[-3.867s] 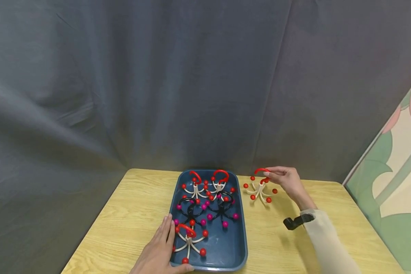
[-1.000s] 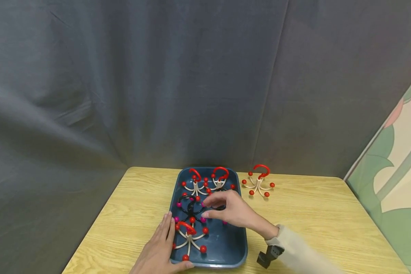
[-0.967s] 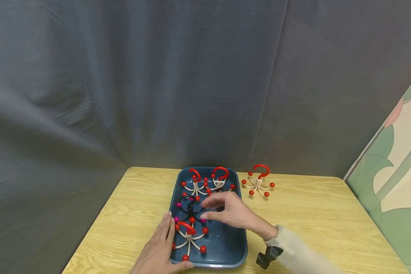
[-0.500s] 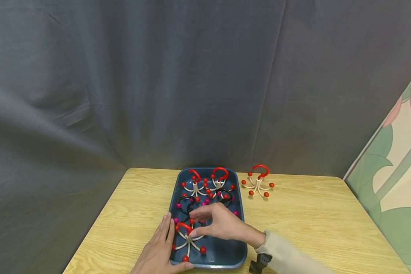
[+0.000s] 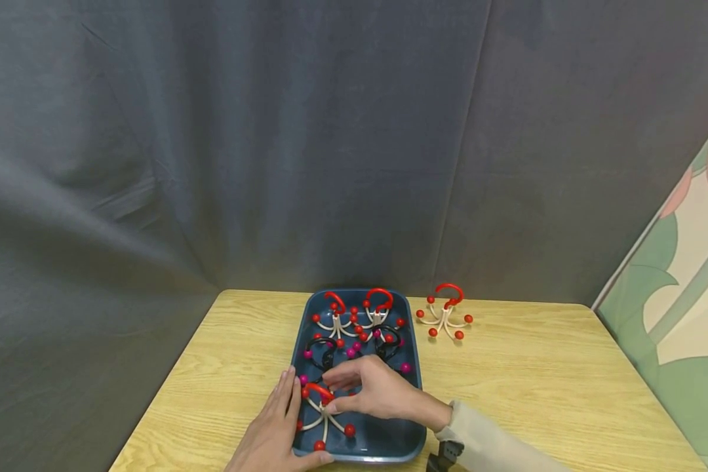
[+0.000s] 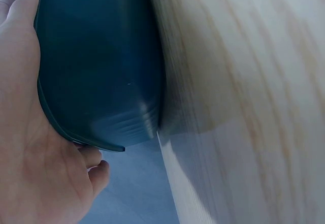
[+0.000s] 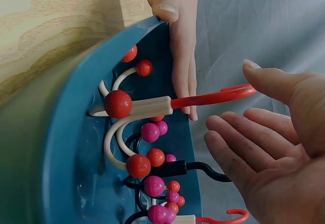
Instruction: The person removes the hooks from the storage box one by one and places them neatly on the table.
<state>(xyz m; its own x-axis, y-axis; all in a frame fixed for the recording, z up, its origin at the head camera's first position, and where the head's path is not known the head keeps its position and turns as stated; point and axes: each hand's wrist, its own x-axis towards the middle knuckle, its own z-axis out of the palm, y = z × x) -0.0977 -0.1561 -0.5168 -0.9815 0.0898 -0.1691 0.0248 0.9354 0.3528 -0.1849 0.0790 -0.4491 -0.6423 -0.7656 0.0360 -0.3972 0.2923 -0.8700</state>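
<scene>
My left hand (image 5: 274, 426) rests along the left rim of a dark blue tray (image 5: 389, 439), fingers straight and thumb over the near rim. Inside the tray, near that hand, stands a white multi-armed hanger (image 5: 324, 413) with red ball tips and a curved red hook (image 7: 213, 98). My right hand (image 5: 377, 390) reaches over the tray, fingers and thumb spread apart around this hook; in the right wrist view the thumb tip is right at the hook's end. Behind it are two black hangers (image 5: 328, 357) with pink balls, partly hidden by my right hand.
Two more white hangers (image 5: 337, 322) with red hooks stand at the tray's far end. Another red-hooked white hanger (image 5: 445, 318) stands on the wooden table (image 5: 507, 373), right of the tray. A grey curtain (image 5: 354, 164) hangs behind the table.
My right hand earlier held a white hanger right of the tray and let it go there. It has since moved left and nearer to the front-left hanger. My left hand stays put.
</scene>
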